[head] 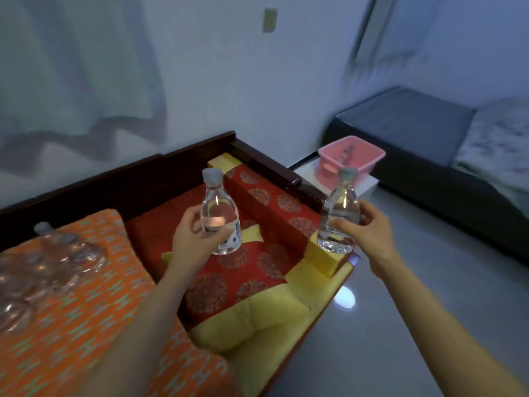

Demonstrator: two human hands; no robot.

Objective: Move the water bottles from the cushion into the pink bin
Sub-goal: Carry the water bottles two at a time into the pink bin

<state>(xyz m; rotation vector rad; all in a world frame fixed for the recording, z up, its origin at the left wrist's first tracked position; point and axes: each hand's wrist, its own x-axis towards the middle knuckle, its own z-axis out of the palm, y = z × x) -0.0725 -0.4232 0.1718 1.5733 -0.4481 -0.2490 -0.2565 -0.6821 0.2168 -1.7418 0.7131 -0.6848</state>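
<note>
My left hand (191, 239) grips a clear water bottle (219, 204) upright above the red seat. My right hand (363, 233) holds a second clear water bottle (340, 213) upright over the sofa's right arm. The pink bin (363, 164) stands beyond them on a white stand, with a bottle visible inside it. Several more bottles (48, 262) lie on the orange cushion (86, 325) at the lower left, blurred.
A dark wooden sofa frame (143, 179) with red and yellow padding (246, 270) fills the middle. The white stand (369, 186) sits by the sofa's right end. A dark bed (415, 130) runs along the right wall. Glossy grey floor (400, 325) lies to the right.
</note>
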